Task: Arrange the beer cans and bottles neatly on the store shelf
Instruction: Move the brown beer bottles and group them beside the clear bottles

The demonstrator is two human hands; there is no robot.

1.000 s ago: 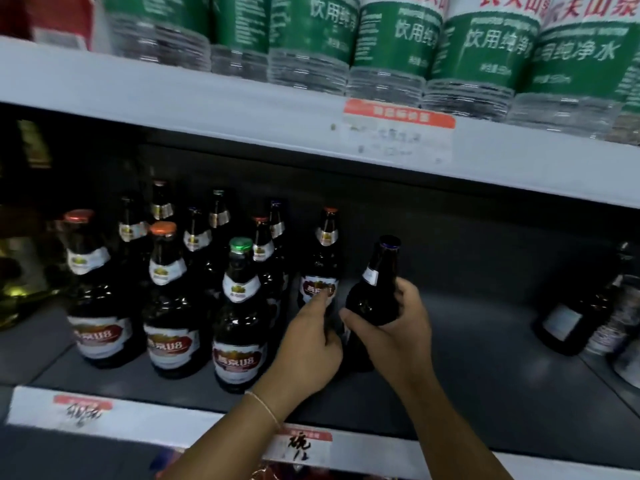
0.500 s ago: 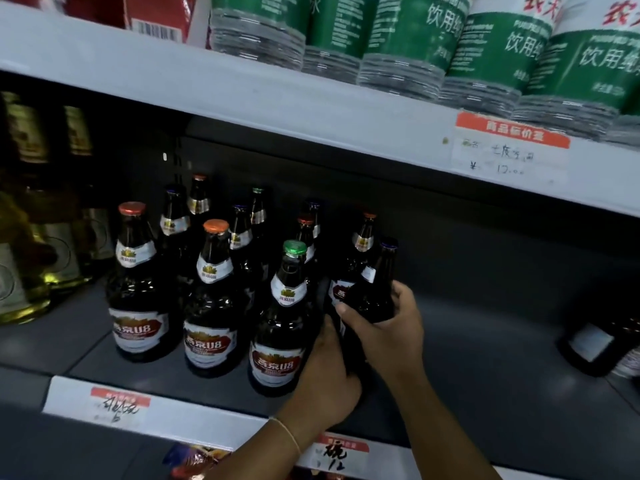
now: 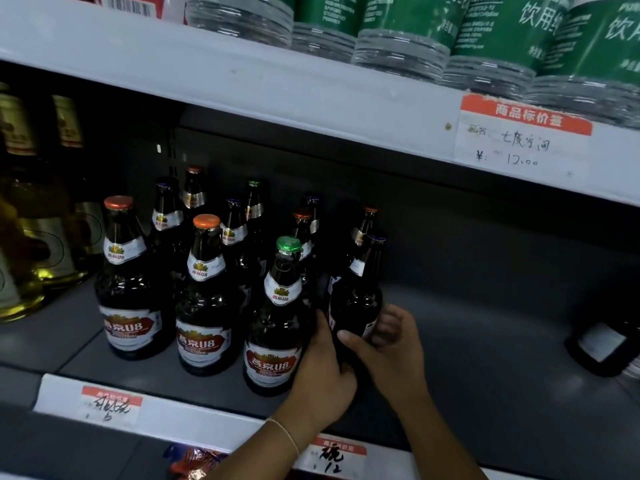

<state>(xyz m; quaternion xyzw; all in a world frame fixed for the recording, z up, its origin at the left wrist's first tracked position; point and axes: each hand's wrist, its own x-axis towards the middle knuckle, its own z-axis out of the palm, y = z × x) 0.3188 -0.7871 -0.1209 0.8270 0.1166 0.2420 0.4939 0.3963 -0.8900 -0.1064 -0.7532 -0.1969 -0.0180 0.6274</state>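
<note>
Several dark beer bottles stand in rows on the grey shelf (image 3: 485, 341). In the front row are an orange-capped bottle (image 3: 128, 282), a second orange-capped bottle (image 3: 206, 299) and a green-capped bottle (image 3: 278, 320). At the right end of that row stands a dark bottle with a blue cap (image 3: 358, 292). Both hands grip its lower body: my left hand (image 3: 322, 372) from the left, between it and the green-capped bottle, and my right hand (image 3: 388, 351) from the right with the thumb across the front.
Another dark bottle (image 3: 602, 341) is at the far right of the shelf. Yellowish glass bottles (image 3: 31, 237) fill the left side. Green-labelled water bottles (image 3: 502, 36) stand on the upper shelf. Price tags (image 3: 523, 140) hang on the shelf edges.
The blue-capped bottle has been drawn forward and left, close beside the green-capped bottle. My left hand has gone from the bottle behind to this bottle's base. The camera has moved nearer.
</note>
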